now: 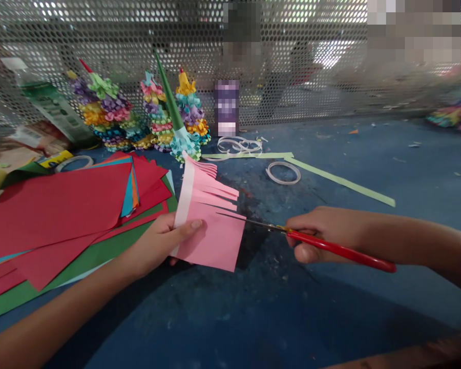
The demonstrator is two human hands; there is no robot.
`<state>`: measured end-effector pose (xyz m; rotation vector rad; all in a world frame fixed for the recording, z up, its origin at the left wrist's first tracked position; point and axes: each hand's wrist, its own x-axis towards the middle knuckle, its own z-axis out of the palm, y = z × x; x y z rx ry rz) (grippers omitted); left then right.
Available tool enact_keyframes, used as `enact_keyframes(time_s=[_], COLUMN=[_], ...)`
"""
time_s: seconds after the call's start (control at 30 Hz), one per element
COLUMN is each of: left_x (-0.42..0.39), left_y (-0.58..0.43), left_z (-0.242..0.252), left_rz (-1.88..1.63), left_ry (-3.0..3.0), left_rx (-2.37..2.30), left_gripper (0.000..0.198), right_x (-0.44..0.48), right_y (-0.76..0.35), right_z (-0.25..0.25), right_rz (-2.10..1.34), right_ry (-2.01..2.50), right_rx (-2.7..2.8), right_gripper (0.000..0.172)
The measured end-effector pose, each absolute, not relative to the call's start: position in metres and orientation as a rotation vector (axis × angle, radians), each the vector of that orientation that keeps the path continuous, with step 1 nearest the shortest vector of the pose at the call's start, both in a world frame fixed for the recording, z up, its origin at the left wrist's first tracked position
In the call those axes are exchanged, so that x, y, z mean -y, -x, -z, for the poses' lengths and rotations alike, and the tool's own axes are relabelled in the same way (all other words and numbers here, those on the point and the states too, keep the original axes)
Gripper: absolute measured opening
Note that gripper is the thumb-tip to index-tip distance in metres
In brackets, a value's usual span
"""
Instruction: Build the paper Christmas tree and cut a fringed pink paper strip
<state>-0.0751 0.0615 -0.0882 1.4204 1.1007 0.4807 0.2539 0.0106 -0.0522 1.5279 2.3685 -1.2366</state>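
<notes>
A pink paper (215,241) is pinched along its pale left border by my left hand (172,236), thumb on top and the other fingers mostly hidden beneath. Its upper part is cut into several narrow fringe strips, while the lower part is whole. My right hand (315,236) is closed around red-handled scissors (330,248). Their blades point left and lie at the paper's right edge, just below the lowest cut strip. Behind the paper stands a green paper cone (169,97) with light-blue curled fringe around its base.
Red paper sheets (61,205) lie over green ones at left. Fringed multicoloured cones (192,102) and a tilted green bottle (54,107) line the perforated metal screen (284,92). A tape ring (283,173), a pale green strip (341,182) and curled white strips (240,146) lie on the blue table (223,318).
</notes>
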Motion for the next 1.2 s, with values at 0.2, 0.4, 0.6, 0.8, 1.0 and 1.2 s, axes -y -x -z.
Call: enact_keyframes(time_s=[0.2, 0.4, 0.6, 0.8, 1.0, 1.2], left_x=[-0.063, -0.063, -0.061, -0.063, -0.067, -0.065], left_y=[0.075, 0.076, 0.074, 0.076, 0.079, 0.081], left_z=[0.090, 0.089, 0.085, 0.085, 0.089, 0.088], left_rz=[-0.508, -0.501, -0.515, -0.482, -0.476, -0.451], left_ry=[-1.406, -1.390, -1.411, -1.418, -1.394, -1.365], left_rx=[-1.105, -1.101, -1.164, -1.137, -1.134, -1.073], left_gripper=[0.043, 0.041, 0.038, 0.044, 0.043, 0.045], right_x=[-0.013, -0.012, -0.020, -0.023, -0.021, -0.020], right_y=[-0.254, -0.249, -0.250, -0.243, -0.240, -0.225], right_z=[0.053, 0.049, 0.052, 0.048, 0.042, 0.030], right_rz=[1.283, 1.262, 1.338, 1.386, 1.290, 1.248], right_ry=[-1.508, -1.533, -1.589, -1.685, -1.536, -1.487], right_rx=[-2.276, -2.275, -2.163, -2.059, -2.255, -2.283], right_gripper=[0.038, 0.034, 0.036, 0.030, 0.035, 0.037])
